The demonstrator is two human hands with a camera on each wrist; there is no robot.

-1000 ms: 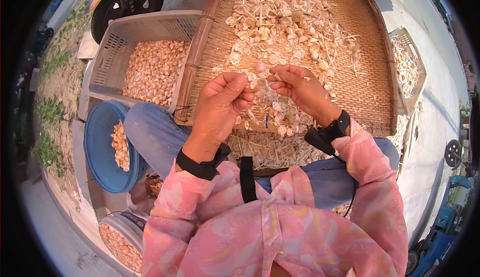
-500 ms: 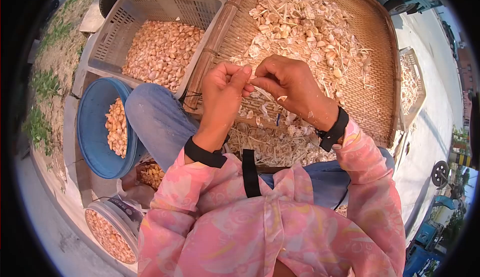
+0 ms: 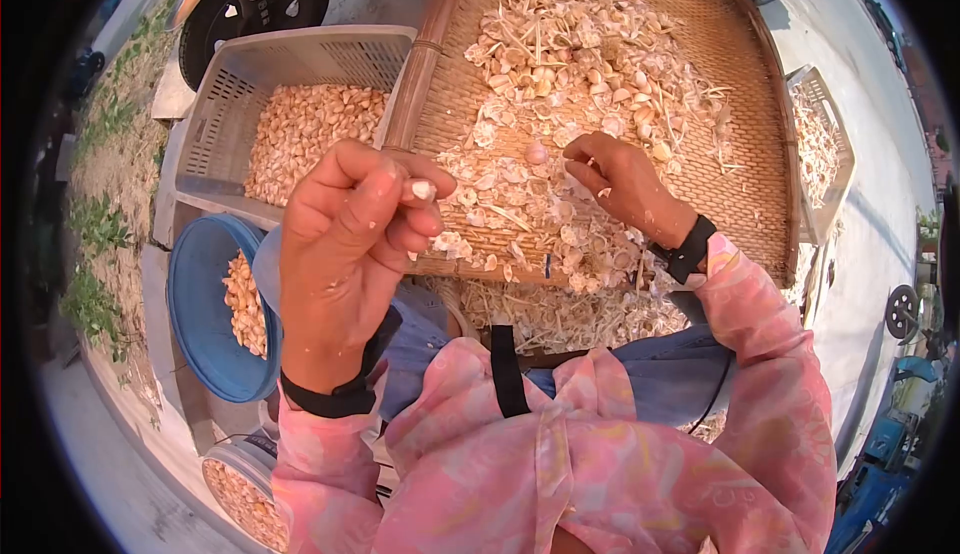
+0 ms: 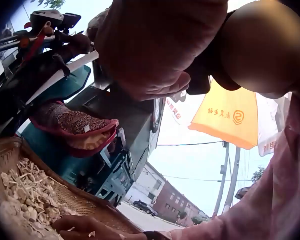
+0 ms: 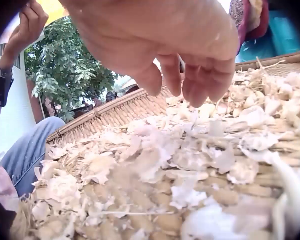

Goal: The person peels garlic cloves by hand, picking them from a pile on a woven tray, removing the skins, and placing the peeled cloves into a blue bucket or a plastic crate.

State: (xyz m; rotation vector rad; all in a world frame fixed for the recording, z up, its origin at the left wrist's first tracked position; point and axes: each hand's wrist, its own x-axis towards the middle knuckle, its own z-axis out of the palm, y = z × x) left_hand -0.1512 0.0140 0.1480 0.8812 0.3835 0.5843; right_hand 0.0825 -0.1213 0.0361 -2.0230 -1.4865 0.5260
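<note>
My left hand (image 3: 345,244) is raised near the left edge of the woven tray (image 3: 440,84), pinching a pale garlic clove (image 3: 422,190) between thumb and fingers. Over the middle of the tray hangs my right hand (image 3: 630,184), its fingers (image 5: 195,85) loosely bent downward with nothing visible between them. Just left of those fingertips lies a pinkish garlic clove (image 3: 537,152). Papery garlic skins (image 3: 580,224) are strewn below the right hand, and a heap of cloves, skins and stalks (image 3: 600,64) spreads behind it.
On the left stand a plastic crate (image 3: 225,124) of cloves, a blue bucket (image 3: 190,304) with cloves inside, and a white bucket (image 3: 240,499) of cloves. Another crate (image 3: 835,134) at the right holds skins and stalks. A vehicle wheel (image 3: 200,34) stands beyond the left crate.
The hands, earlier together over the tray's front, have parted. My left hand has come up and left with a clove; my right has moved right, its fingers loosening over the tray.
</note>
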